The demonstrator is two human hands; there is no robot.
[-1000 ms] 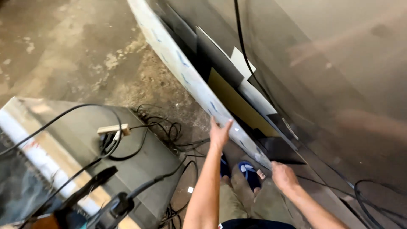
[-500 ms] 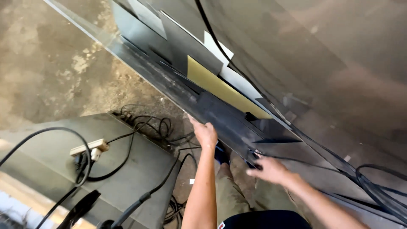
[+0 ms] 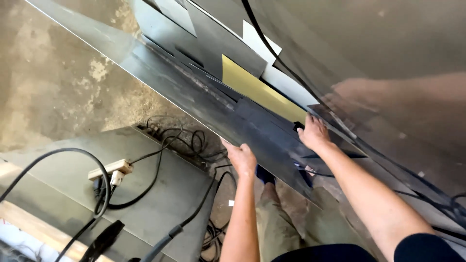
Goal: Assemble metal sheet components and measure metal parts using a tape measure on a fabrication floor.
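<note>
Grip: our left hand (image 3: 241,157) clasps the lower edge of the steel sheet (image 3: 194,94); our right hand (image 3: 314,133) lies flat on its face. Sheet runs long from upper left to lower centre of frame, left hand nearer its near end.

A stained, patchy concrete floor (image 3: 63,87) fills the upper left of the frame. At lower left lies a grey metal plate (image 3: 160,194) with black cables (image 3: 145,189) and a pale power strip (image 3: 109,170) across it. A glossy grey panel (image 3: 388,43) covers the upper right.
</note>
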